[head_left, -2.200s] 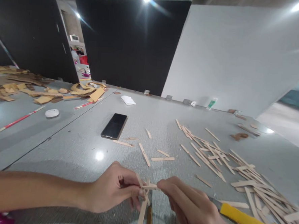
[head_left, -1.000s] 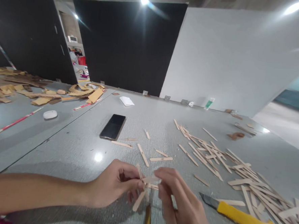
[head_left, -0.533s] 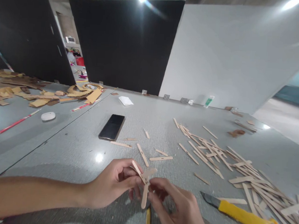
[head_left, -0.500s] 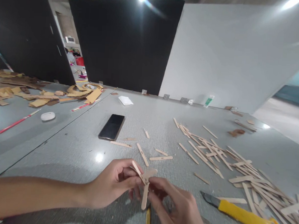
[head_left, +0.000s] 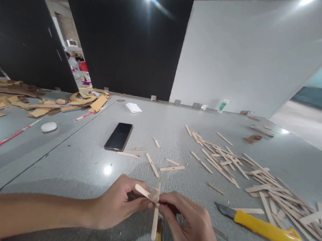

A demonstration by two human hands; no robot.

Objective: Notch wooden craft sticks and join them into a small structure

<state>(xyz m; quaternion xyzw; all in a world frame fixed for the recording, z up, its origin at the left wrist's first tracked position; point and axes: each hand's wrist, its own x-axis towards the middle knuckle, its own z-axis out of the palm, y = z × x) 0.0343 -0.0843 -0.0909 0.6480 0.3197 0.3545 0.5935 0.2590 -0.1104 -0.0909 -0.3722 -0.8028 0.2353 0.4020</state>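
Between my two hands, just above the table, is a small piece made of crossed wooden craft sticks point(head_left: 155, 222). My left hand point(head_left: 123, 200) pinches it from the left, near where the sticks meet. From the other side my right hand point(head_left: 183, 218) grips it at the same joint with thumb and forefinger. One stick points up and left, another hangs down toward me. Fingers partly hide the joint. To the right of my right hand lies a yellow utility knife point(head_left: 266, 230) with its dark blade end toward the hands.
A large loose pile of craft sticks point(head_left: 276, 193) spreads over the right side. Several single sticks lie ahead of my hands, near a black phone point(head_left: 119, 136). Farther left are a white case point(head_left: 48, 127) and cardboard scraps point(head_left: 39, 105). Upright black panels point(head_left: 127, 42) stand behind.
The crossed sticks have been turned in my fingers, so the upper-left stick tilts flatter and the lower one reaches further down. Both hands keep their grip.
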